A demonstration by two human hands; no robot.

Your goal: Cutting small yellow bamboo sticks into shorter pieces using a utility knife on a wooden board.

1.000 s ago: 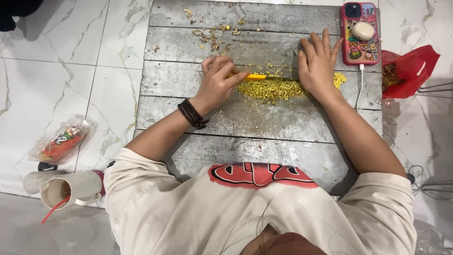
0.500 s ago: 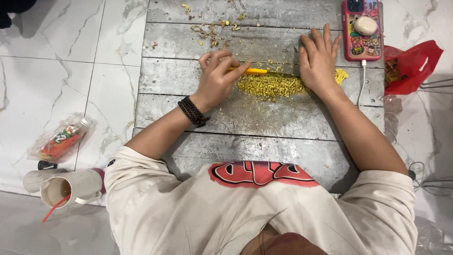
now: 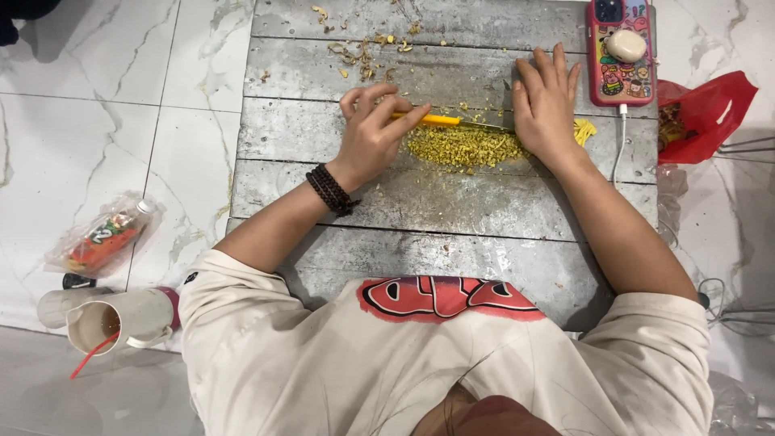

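**A:** What is the work surface made of?

**B:** It is a board of grey, weathered wooden planks (image 3: 452,202) laid side by side, scratched and blotchy, resting on a floor of glossy white marble-patterned tiles (image 3: 105,121). Near the board's middle lies a long heap of finely chopped yellow-green bits (image 3: 464,147), crumbly and dry-looking. Coarser tan scraps (image 3: 363,48) are scattered toward the far edge.

**A:** And the hands?

**B:** The left hand (image 3: 373,133) is curled around the yellow handle of a knife (image 3: 432,119), fingers bent over it and the index fingertip pressing on the handle; the wrist wears a dark braided bracelet (image 3: 331,190). The blade runs along the far side of the heap toward the right hand (image 3: 547,101), which lies flat and open, fingers spread a little, the palm pressing down where the blade ends. I cannot tell whether the palm rests on the blade itself. A few uncut yellow strips (image 3: 583,129) poke out just beside that hand.

**A:** Any containers?

**B:** At the board's far right corner lies a phone in a pink cartoon case (image 3: 617,52) with a white cable running from it. Off the right edge sits a red plastic bag (image 3: 698,113), open, with brownish scraps inside. On the tiles to the left lies a clear wrapper holding a small bottle (image 3: 105,238), and nearer the person a white cup (image 3: 121,319) on its side, with a red straw and brown residue inside.
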